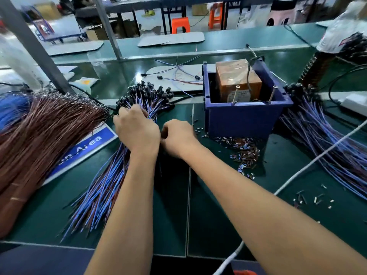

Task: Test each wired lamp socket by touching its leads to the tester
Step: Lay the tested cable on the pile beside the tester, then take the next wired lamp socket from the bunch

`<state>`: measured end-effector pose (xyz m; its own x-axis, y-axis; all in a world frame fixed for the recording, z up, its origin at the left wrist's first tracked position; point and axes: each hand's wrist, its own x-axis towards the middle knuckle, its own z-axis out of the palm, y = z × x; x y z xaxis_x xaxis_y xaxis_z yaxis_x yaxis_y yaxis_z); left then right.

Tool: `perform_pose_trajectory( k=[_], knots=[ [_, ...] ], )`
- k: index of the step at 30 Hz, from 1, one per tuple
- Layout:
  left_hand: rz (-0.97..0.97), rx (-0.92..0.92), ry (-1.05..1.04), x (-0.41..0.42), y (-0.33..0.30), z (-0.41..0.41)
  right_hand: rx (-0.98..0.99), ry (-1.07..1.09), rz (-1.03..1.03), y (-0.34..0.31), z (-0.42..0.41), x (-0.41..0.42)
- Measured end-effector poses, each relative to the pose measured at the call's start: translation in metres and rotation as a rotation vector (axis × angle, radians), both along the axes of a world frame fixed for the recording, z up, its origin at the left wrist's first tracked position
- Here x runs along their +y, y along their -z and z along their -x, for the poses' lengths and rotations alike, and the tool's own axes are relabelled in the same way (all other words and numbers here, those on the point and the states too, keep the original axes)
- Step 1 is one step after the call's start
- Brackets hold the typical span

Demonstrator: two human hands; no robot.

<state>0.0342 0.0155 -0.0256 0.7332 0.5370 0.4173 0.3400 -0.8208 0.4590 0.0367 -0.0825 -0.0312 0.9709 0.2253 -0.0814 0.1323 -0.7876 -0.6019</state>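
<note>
Dozens of wired lamp sockets (pixel 139 116) lie fanned on the green worktop (pixel 172 215), black socket heads away from the person, blue and brown leads trailing toward them. The left hand (pixel 137 130) rests on the bundle, its grip curled into the wires; the right hand (pixel 177 135) is clenched beside it, what it pinches hidden. Each socket looks light, its leads thin, floppy and prone to tangling, so one is best pulled out near the head, then held by the insulated wire short of the bare tips. The tester (pixel 238 82) sits in a blue bin (pixel 242 118) just right.
</note>
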Motion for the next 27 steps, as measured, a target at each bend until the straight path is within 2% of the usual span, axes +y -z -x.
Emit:
perform_pose_trajectory(
  k=[4,6,8,12,16,20,25,27],
  knots=[
    [0.031,-0.048,-0.004,-0.002,-0.002,0.000,0.064,0.003,-0.139,-0.002,0.004,-0.011],
    [0.043,-0.129,0.003,-0.008,-0.002,0.001,0.103,0.010,-0.239,-0.002,0.007,-0.016],
    [0.092,-0.264,0.039,-0.017,-0.003,0.004,0.143,0.008,-0.324,-0.002,0.010,-0.021],
    [0.373,-0.623,0.237,-0.036,-0.012,0.009,0.147,-0.056,-0.463,0.000,0.016,-0.028],
    [0.548,-0.872,0.393,-0.044,-0.027,0.015,0.136,-0.145,-0.763,0.003,0.025,-0.030],
    [0.456,-0.779,0.249,-0.047,-0.024,0.011,0.150,-0.123,-1.029,0.004,0.028,-0.027],
    [0.337,-0.570,0.052,-0.046,-0.012,0.010,0.302,0.086,-1.067,0.004,0.018,-0.027],
    [0.281,-0.486,0.025,-0.046,-0.008,0.009,0.392,0.138,-1.150,0.003,0.013,-0.027]
  ],
)
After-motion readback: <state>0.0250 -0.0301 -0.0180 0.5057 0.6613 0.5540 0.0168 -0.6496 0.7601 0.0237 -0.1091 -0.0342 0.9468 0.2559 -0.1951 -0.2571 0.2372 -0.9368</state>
